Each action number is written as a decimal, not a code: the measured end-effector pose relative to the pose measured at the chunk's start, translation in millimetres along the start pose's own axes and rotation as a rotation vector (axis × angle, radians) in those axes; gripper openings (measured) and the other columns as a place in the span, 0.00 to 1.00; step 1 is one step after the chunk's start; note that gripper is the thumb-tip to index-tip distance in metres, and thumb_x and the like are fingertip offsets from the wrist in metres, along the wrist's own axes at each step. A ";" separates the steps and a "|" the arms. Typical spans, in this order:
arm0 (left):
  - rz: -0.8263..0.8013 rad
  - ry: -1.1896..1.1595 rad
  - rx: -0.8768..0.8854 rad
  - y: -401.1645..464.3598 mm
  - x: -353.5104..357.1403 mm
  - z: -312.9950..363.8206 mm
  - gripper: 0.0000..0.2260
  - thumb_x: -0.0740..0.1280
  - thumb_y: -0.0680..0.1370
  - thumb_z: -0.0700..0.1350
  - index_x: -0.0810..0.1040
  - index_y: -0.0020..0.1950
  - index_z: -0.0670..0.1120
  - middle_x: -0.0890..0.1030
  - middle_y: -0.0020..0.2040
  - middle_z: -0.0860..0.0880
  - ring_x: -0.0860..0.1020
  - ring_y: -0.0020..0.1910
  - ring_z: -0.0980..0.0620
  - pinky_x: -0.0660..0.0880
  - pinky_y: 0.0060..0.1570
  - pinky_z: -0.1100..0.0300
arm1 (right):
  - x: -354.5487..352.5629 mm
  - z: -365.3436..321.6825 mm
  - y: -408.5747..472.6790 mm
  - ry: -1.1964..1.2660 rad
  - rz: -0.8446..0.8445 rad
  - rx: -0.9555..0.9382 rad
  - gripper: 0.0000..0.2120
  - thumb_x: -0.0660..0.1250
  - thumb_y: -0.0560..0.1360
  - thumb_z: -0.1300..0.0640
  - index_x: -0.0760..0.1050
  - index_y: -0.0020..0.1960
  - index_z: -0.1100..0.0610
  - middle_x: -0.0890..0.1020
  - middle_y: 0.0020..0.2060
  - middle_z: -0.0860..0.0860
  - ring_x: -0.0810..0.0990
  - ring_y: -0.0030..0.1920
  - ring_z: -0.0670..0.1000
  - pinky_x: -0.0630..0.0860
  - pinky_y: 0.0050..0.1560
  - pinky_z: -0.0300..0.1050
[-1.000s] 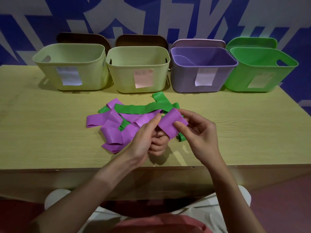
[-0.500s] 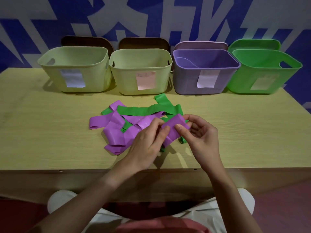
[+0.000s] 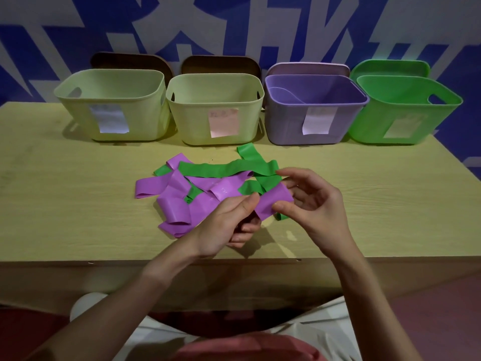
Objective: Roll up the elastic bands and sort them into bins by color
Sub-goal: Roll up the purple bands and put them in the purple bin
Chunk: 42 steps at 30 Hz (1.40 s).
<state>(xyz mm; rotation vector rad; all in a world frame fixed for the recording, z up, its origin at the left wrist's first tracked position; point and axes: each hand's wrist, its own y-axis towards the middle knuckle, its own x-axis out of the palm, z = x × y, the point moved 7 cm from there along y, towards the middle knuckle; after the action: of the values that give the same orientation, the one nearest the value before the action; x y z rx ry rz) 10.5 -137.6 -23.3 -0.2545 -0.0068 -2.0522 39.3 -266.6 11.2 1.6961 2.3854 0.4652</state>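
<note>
Above the table (image 3: 78,217) | left hand (image 3: 223,225) and right hand (image 3: 312,207) | both grips pinching purple band (image 3: 273,204)

— What's under everything?
— A pale wooden table (image 3: 65,204), its front edge facing the camera.

— And behind it?
— A wall (image 3: 234,24) painted in blue and white angular shapes.

— Anything lower down?
— A dark reddish floor (image 3: 442,308), the person's light trousers (image 3: 325,321), a reddish shirt (image 3: 247,347), and something round and white (image 3: 86,306) at the left; I can't tell what.
</note>
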 end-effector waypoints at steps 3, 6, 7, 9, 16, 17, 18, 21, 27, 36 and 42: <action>0.023 0.041 -0.025 -2.2 -2.5 4.0 0.16 0.55 0.80 0.55 0.65 0.46 0.42 0.64 0.28 0.54 0.59 0.23 0.56 0.52 0.24 0.61 | -1.5 -2.5 2.0 -0.038 -0.109 0.010 0.18 0.75 0.67 0.60 0.79 0.56 0.63 0.82 0.45 0.51 0.79 0.43 0.49 0.78 0.45 0.39; 0.033 0.052 -0.085 -2.5 -7.3 6.2 0.14 0.55 0.77 0.54 0.63 0.41 0.43 0.63 0.27 0.52 0.58 0.23 0.56 0.51 0.24 0.60 | -4.4 0.6 6.6 -0.053 -0.178 0.048 0.21 0.77 0.68 0.53 0.80 0.57 0.62 0.82 0.48 0.58 0.81 0.44 0.56 0.80 0.45 0.53; 0.021 0.054 -0.110 -2.7 -9.1 6.3 0.15 0.56 0.79 0.54 0.64 0.40 0.44 0.63 0.27 0.51 0.58 0.23 0.56 0.52 0.24 0.61 | -5.2 1.6 8.0 -0.054 -0.195 0.057 0.22 0.77 0.67 0.51 0.80 0.56 0.61 0.82 0.48 0.59 0.82 0.43 0.56 0.80 0.46 0.55; -0.035 0.079 -0.124 -2.3 -12.3 8.9 0.16 0.59 0.80 0.53 0.72 0.38 0.45 0.66 0.28 0.49 0.61 0.23 0.55 0.55 0.23 0.62 | -6.1 2.5 10.8 -0.071 -0.233 0.074 0.21 0.77 0.66 0.51 0.81 0.55 0.61 0.83 0.47 0.56 0.83 0.43 0.54 0.82 0.47 0.50; -0.154 -0.186 -0.359 13.0 -17.7 9.2 0.26 0.64 0.75 0.52 0.73 0.60 0.30 0.80 0.48 0.35 0.79 0.39 0.46 0.77 0.41 0.58 | -12.4 -0.1 25.5 -0.098 -0.276 -0.008 0.20 0.76 0.68 0.52 0.81 0.56 0.62 0.83 0.46 0.54 0.79 0.45 0.56 0.76 0.46 0.53; -0.184 -0.249 -0.382 14.7 -15.0 7.7 0.29 0.67 0.74 0.51 0.70 0.65 0.30 0.79 0.51 0.34 0.80 0.42 0.45 0.78 0.43 0.57 | -14.6 0.8 27.1 -0.083 -0.272 -0.013 0.20 0.76 0.68 0.52 0.81 0.56 0.61 0.83 0.46 0.54 0.78 0.45 0.57 0.75 0.46 0.56; -0.207 -0.314 -0.393 16.0 -12.7 6.9 0.30 0.71 0.73 0.49 0.69 0.67 0.31 0.78 0.53 0.33 0.81 0.44 0.45 0.79 0.45 0.56 | -16.5 1.6 28.3 -0.068 -0.274 -0.014 0.19 0.76 0.68 0.52 0.82 0.56 0.60 0.82 0.46 0.54 0.78 0.46 0.58 0.75 0.46 0.56; -0.242 -0.454 -0.412 18.9 -10.1 9.0 0.28 0.77 0.68 0.44 0.74 0.65 0.35 0.79 0.53 0.32 0.82 0.48 0.42 0.79 0.49 0.53 | -17.2 2.4 30.2 -0.016 -0.309 -0.006 0.17 0.76 0.68 0.54 0.82 0.56 0.56 0.82 0.47 0.53 0.79 0.48 0.54 0.77 0.49 0.46; -0.280 -0.428 -0.437 29.5 -11.1 14.9 0.23 0.78 0.66 0.39 0.78 0.58 0.33 0.80 0.52 0.33 0.82 0.51 0.41 0.80 0.52 0.51 | -18.1 7.6 35.4 0.037 -0.378 0.050 0.16 0.76 0.67 0.58 0.83 0.54 0.54 0.83 0.47 0.49 0.80 0.49 0.48 0.77 0.50 0.39; -0.066 -0.132 -0.433 81.8 -19.5 42.8 0.11 0.73 0.64 0.36 0.83 0.45 0.36 0.83 0.42 0.41 0.83 0.41 0.50 0.81 0.43 0.58 | -55.8 0.8 64.3 -0.100 -0.283 0.038 0.20 0.70 0.71 0.68 0.76 0.62 0.65 0.82 0.58 0.58 0.78 0.62 0.57 0.76 0.58 0.52; 0.093 -0.107 -0.326 139.6 -21.7 93.8 0.11 0.65 0.67 0.34 0.80 0.48 0.36 0.82 0.40 0.40 0.83 0.38 0.50 0.81 0.44 0.59 | -141.6 -5.6 100.1 -0.184 0.208 0.013 0.13 0.69 0.74 0.65 0.78 0.59 0.58 0.84 0.53 0.51 0.81 0.55 0.47 0.76 0.57 0.43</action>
<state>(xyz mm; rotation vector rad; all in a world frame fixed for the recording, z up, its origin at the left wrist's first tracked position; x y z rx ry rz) 158.9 -174.6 50.0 -0.5560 0.2705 -1.9385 173.6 -370.6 46.6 1.9132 2.1009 0.3077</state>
